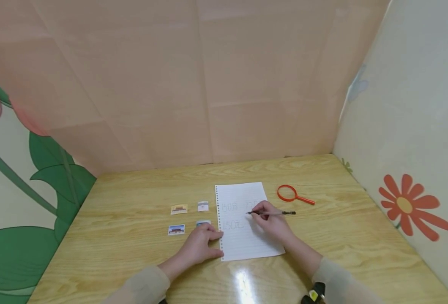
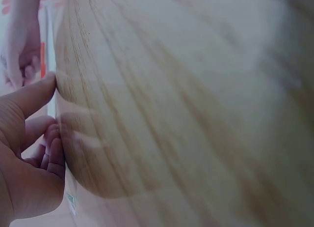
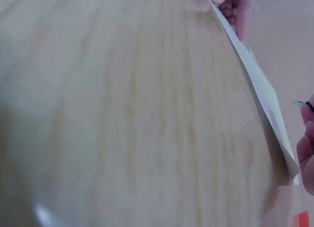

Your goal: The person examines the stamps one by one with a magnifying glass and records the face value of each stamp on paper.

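A white ruled sheet of paper (image 1: 252, 245) with punched holes down its left side lies on the table, with faint handwriting on it, including "150". My right hand (image 1: 273, 221) pinches a pen (image 1: 286, 213), its tip at the upper line of writing. At the paper's left edge my left hand (image 1: 199, 245) rests, thumb and index finger spread and touching the sheet. The left wrist view shows those fingertips (image 2: 51, 82) low against the tabletop. Near that hand a small picture stamp (image 1: 203, 222) is partly covered. In the right wrist view the sheet's near corner (image 3: 292, 170) lifts slightly.
Left of the paper lie more small stamps: a yellow one (image 1: 179, 209), a blue one (image 1: 176, 229) and a pale one (image 1: 203, 206). A red magnifying glass (image 1: 304, 199) lies right of the sheet. Walls bound the wooden table (image 1: 113, 236) at the back and right.
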### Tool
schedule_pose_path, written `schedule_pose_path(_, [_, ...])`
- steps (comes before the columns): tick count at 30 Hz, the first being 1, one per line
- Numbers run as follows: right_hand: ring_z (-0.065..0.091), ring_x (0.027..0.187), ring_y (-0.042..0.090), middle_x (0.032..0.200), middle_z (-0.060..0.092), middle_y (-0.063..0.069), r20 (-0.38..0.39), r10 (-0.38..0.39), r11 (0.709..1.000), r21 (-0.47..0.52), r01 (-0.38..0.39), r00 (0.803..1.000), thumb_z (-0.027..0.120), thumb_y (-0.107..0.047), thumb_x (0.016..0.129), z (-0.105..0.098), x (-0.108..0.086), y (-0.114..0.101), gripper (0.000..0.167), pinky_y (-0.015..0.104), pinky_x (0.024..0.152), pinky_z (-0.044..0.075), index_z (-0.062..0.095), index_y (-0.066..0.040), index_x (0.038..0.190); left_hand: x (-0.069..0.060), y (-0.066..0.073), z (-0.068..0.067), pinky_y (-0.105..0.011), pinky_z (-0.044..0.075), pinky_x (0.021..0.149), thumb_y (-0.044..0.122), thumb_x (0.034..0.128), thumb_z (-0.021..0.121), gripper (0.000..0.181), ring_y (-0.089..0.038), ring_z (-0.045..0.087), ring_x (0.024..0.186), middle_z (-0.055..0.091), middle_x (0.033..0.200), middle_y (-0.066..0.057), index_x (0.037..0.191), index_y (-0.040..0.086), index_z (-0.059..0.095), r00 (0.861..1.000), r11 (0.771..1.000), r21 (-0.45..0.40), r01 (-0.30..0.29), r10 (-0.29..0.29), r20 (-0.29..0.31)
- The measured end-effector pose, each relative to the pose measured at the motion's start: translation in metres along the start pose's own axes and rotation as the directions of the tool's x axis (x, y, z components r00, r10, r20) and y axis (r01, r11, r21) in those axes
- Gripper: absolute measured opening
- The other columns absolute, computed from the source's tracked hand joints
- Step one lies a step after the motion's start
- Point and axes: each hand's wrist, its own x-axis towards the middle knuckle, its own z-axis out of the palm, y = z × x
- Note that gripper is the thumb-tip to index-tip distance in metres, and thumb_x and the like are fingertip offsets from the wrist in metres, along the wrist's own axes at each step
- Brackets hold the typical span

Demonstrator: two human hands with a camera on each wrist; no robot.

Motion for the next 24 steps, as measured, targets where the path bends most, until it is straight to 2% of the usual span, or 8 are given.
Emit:
schedule_pose_path(5, [0.049, 0.063, 0.008, 0.077, 0.058, -0.001, -0.013, -0.009, 0.999, 0.043, 0.01, 1.0, 0.072, 0.002, 0.086, -0.006, 0.003, 0.003, 0.013, 0.019, 0.055, 0.041, 0.065, -0.004, 0.095, 0.0, 0.001, -0.001, -0.027, 0.046, 0.082, 0.031, 0.0737, 0.088, 0.057, -0.009, 0.05, 0.09, 0.058, 0.103, 0.004, 0.122, 0.007, 0.07, 1.0, 1.0, 0.0, -0.002, 0.002, 0.0])
schedule_pose_path(11, [0.064, 0.077, 0.014, 0.084, 0.068, 0.004, -0.005, -0.018, 0.999, 0.043, 0.018, 1.0, 0.067, 0.005, 0.09, -0.013, 0.003, 0.005, 0.012, 0.021, 0.067, 0.051, 0.066, 0.001, 0.101, 0.0, 0.002, -0.001, -0.027, 0.046, 0.081, 0.031, 0.0737, 0.088, 0.057, -0.009, 0.05, 0.089, 0.057, 0.102, 0.004, 0.122, 0.006, 0.07, 1.0, 1.0, -0.005, -0.003, 0.003, 0.0])
schedule_pose_path(16, [0.063, 0.082, 0.013, 0.091, 0.072, 0.009, -0.047, -0.064, 0.998, -0.01, 0.064, 0.997, 0.072, 0.001, 0.087, -0.022, 0.0, 0.004, 0.016, 0.018, 0.073, 0.049, 0.07, 0.001, 0.103, 0.0, 0.002, -0.001, -0.027, 0.046, 0.081, 0.03, 0.0735, 0.088, 0.057, -0.009, 0.05, 0.089, 0.058, 0.103, 0.004, 0.122, 0.006, 0.07, 1.0, 1.0, -0.004, -0.004, 0.004, 0.002])
schedule_pose_path(19, [0.062, 0.084, 0.016, 0.097, 0.071, 0.016, -0.02, -0.103, 0.995, 0.001, 0.103, 0.994, 0.071, 0.004, 0.088, -0.03, -0.002, 0.0, 0.02, 0.018, 0.074, 0.047, 0.07, 0.004, 0.107, 0.0, 0.002, -0.001, -0.027, 0.046, 0.081, 0.03, 0.0734, 0.088, 0.057, -0.01, 0.05, 0.09, 0.058, 0.103, 0.003, 0.122, 0.005, 0.07, 1.0, 1.0, -0.005, -0.006, 0.006, 0.0])
schedule_pose_path(21, [0.062, 0.083, 0.018, 0.097, 0.069, 0.021, 0.031, -0.124, 0.989, 0.083, 0.121, 0.992, 0.065, 0.009, 0.089, -0.036, -0.001, 0.0, 0.022, 0.018, 0.073, 0.048, 0.066, 0.011, 0.111, 0.0, 0.002, -0.001, -0.027, 0.046, 0.082, 0.03, 0.0733, 0.088, 0.057, -0.01, 0.05, 0.09, 0.058, 0.104, 0.003, 0.122, 0.006, 0.07, 1.0, 1.0, -0.004, -0.006, 0.006, 0.0])
schedule_pose_path(22, [0.062, 0.083, 0.018, 0.096, 0.068, 0.024, 0.056, -0.121, 0.98, 0.166, 0.111, 0.991, 0.06, 0.012, 0.09, -0.039, 0.0, 0.0, 0.022, 0.019, 0.073, 0.05, 0.063, 0.015, 0.112, 0.0, 0.001, -0.001, -0.027, 0.046, 0.082, 0.03, 0.0734, 0.088, 0.057, -0.01, 0.05, 0.09, 0.058, 0.104, 0.003, 0.122, 0.006, 0.07, 1.0, 1.0, -0.003, -0.006, 0.006, -0.001])
schedule_pose_path(24, [0.063, 0.082, 0.016, 0.093, 0.067, 0.023, 0.106, -0.11, 0.933, 0.352, 0.066, 0.988, 0.051, 0.016, 0.092, -0.046, 0.002, 0.002, 0.024, 0.02, 0.072, 0.052, 0.055, 0.023, 0.115, 0.0, 0.001, -0.001, -0.028, 0.046, 0.082, 0.03, 0.0732, 0.088, 0.057, -0.01, 0.051, 0.091, 0.058, 0.104, 0.003, 0.122, 0.006, 0.07, 1.0, 1.0, 0.0, -0.008, 0.008, -0.004])
